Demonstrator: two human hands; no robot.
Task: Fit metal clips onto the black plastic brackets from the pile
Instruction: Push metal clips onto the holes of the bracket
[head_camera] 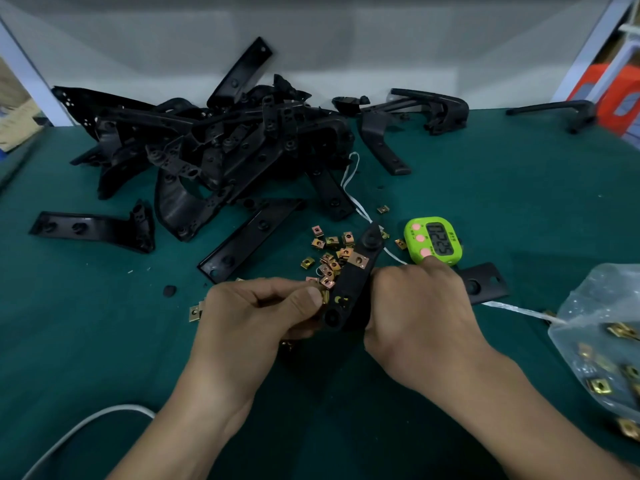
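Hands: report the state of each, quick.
Left hand: closed, pinching a clip against the bracket.
Right hand: closed, gripping the bracket.

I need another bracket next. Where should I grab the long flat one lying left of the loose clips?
Probably across its narrow width at the near end, from above: the long flat bracket lies flat on the mat, and that end is clear of the pile.
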